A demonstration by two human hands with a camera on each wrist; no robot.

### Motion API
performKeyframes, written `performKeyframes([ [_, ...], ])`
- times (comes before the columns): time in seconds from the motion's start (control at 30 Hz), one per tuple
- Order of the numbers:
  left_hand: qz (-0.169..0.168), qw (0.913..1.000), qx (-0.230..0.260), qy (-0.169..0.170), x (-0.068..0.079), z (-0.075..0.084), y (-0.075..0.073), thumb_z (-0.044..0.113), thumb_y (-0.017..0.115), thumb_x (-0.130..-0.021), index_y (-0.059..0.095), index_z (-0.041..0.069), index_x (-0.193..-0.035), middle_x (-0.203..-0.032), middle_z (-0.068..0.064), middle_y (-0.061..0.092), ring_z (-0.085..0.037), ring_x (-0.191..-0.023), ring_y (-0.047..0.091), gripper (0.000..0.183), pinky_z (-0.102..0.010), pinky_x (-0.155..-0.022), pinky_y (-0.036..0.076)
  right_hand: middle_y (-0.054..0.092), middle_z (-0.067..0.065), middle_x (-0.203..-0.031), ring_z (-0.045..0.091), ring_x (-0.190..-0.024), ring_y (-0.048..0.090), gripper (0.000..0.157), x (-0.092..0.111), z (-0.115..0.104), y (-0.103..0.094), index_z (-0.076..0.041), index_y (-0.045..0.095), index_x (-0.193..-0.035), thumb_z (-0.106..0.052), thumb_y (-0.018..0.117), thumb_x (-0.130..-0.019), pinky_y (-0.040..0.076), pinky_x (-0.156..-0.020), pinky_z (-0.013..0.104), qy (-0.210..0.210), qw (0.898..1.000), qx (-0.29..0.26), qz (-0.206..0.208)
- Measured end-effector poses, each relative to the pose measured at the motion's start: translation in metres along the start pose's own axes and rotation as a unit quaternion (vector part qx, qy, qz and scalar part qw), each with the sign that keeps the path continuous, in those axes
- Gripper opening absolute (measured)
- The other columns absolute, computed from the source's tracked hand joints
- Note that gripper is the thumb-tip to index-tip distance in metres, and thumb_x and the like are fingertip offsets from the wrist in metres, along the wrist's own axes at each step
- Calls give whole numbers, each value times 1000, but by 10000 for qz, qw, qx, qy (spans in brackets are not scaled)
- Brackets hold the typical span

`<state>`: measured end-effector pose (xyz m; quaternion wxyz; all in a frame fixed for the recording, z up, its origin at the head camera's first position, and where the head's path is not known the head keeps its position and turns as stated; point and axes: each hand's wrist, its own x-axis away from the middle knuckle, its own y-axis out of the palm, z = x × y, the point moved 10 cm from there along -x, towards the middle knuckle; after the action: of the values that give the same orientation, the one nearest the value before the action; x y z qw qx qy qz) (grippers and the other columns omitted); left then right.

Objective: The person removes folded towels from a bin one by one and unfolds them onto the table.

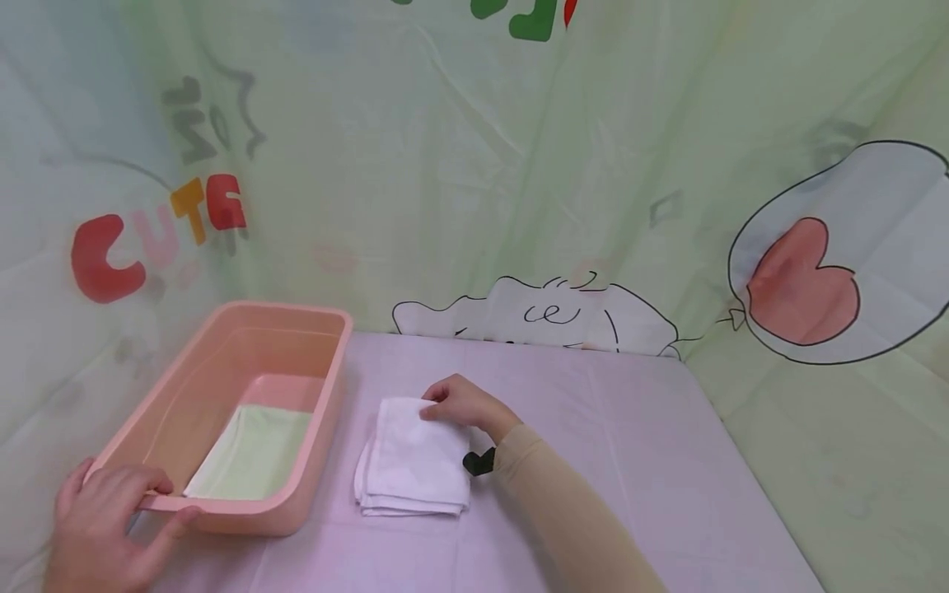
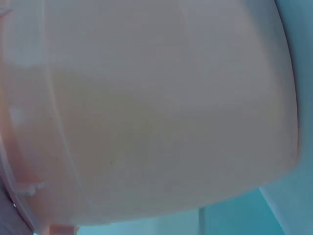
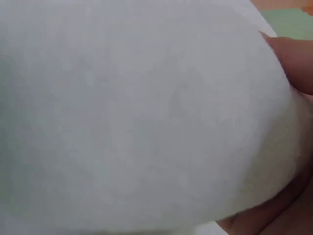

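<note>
My right hand (image 1: 470, 405) pinches the far edge of a folded white cloth (image 1: 418, 461) between thumb and fingers. In the right wrist view the cloth (image 3: 146, 117) fills most of the picture, with the thumb (image 3: 296, 61) on one face and fingers behind the other. Layers of folded white cloth show at the near edge, close over the table. At the lower left, my left hand (image 1: 107, 523) grips the near rim of a pink plastic basin (image 1: 337, 371), fingers over the rim and thumb outside. The basin's outer wall (image 2: 156, 122) fills the left wrist view.
A folded pale green-white cloth (image 1: 255, 453) lies on the basin floor. The table has a pale lilac cover (image 1: 615, 461). Printed curtains (image 1: 474, 165) close off the back and both sides. A dark band (image 1: 478, 462) shows at my right wrist.
</note>
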<state>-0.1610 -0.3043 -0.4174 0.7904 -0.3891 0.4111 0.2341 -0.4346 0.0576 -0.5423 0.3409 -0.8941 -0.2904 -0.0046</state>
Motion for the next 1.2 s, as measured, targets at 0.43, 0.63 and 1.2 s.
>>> performKeyframes([
  [0.43, 1608, 9863, -72, -373, -7, 36, -10, 56, 68, -98, 72, -12, -90, -90, -22, 69, 17, -123, 52, 68, -66, -125, 24, 75, -1, -93, 13, -85, 61, 11, -11, 2, -11, -13, 83, -102, -20, 84, -94, 53, -81, 30, 360, 9896, 1254, 603],
  [0.63, 1822, 9824, 106, 386, -22, 78, -4, 49, 67, -101, 73, -15, -93, -91, -33, 71, -5, -117, 68, 64, -57, -126, 33, 75, 1, -95, 16, -87, 61, 15, -12, 6, -16, -10, 84, -106, -19, 84, -94, 55, -87, 35, 432, 9823, 1672, 724],
  [1.2, 804, 9645, 1357, 2116, -34, 179, 45, 23, 62, -105, 74, -16, -107, -109, -30, 75, -33, -111, 69, 41, -35, -128, 40, 73, 5, -108, 22, -99, 63, 25, -12, 3, -24, -12, 78, -121, -21, 77, -98, 57, -98, 42, 417, 9855, 1381, 891],
])
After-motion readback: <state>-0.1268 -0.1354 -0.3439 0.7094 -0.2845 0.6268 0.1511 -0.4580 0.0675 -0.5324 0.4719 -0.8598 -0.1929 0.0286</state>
